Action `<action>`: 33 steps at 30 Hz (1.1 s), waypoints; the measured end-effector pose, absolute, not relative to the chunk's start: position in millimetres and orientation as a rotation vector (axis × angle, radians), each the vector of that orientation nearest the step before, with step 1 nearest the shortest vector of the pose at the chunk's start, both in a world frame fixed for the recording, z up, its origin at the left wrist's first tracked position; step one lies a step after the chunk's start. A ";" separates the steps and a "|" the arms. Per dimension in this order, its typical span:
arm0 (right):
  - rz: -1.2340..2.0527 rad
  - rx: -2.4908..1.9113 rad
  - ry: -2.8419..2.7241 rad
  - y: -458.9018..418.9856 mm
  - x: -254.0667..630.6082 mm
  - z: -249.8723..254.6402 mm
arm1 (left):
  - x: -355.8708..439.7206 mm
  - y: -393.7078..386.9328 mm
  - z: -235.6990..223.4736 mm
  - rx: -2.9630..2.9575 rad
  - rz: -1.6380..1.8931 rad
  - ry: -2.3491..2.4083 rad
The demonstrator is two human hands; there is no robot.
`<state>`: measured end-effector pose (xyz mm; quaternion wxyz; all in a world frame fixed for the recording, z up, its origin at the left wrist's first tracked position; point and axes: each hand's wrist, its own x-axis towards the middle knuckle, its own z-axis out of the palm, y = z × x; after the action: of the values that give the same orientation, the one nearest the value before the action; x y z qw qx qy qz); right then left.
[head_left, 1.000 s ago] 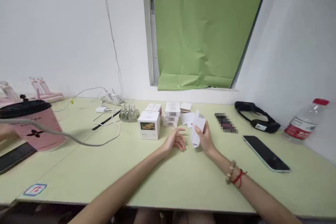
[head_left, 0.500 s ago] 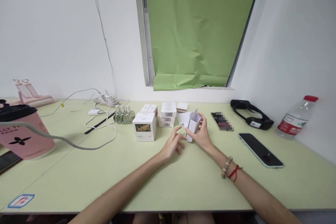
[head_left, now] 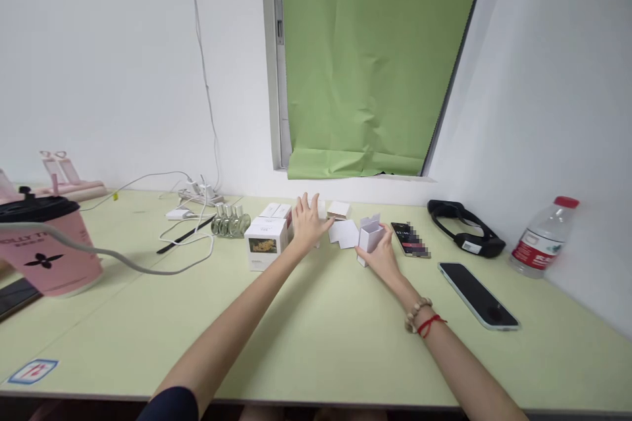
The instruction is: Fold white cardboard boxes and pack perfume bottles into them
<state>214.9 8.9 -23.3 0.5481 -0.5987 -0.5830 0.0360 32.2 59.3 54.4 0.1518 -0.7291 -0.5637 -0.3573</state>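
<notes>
My right hand (head_left: 385, 254) grips a small white carton (head_left: 369, 237) that stands upright with its top flaps raised. My left hand (head_left: 309, 222) reaches over a stack of small white boxes, fingers spread, and covers most of that stack; whether it touches them I cannot tell. Left of it sit white boxes with a yellow flower picture (head_left: 263, 245). Between my hands lie white paper pieces (head_left: 344, 234), with a flat white box (head_left: 339, 210) behind them. Several clear glass bottles (head_left: 231, 222) stand farther left.
To the right lie a phone with a lit screen (head_left: 409, 240), a dark phone (head_left: 478, 296), a black headset (head_left: 467, 230) and a water bottle (head_left: 543, 238). White cables (head_left: 197, 237), a power strip (head_left: 200, 196) and a pink cup (head_left: 49, 250) occupy the left side.
My left hand has moved away from the carton, forward and left over the stacked boxes, with its fingers spreading. My right hand still holds the carton. The view has shifted slightly.
</notes>
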 end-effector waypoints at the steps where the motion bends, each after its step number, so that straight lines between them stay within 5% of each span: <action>1: 0.097 -1.426 -1.382 9.1 215.0 -23.8 | 34.3 62.6 55.2 -2.078 -1.008 -1.677; 9: 0.143 -1.441 -1.404 8.1 215.8 -24.6 | 24.7 47.4 32.4 -2.090 -0.897 -1.320; 18: 0.177 -1.413 -1.417 4.5 216.7 -22.7 | 21.7 55.7 32.6 -2.038 -0.976 -1.499; 28: 0.491 -0.944 -1.253 -11.5 209.4 -5.8 | 7.8 -11.5 13.1 -2.434 -1.075 -0.818; 33: 0.484 -1.014 -1.480 -16.7 214.2 -6.4 | 3.6 -16.2 17.8 -2.580 -1.112 -1.318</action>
<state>214.2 -16.7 -6.4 0.5987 -0.4372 -0.6379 0.2085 3.6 -16.2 17.8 0.0193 -0.8312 -0.4246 -0.3583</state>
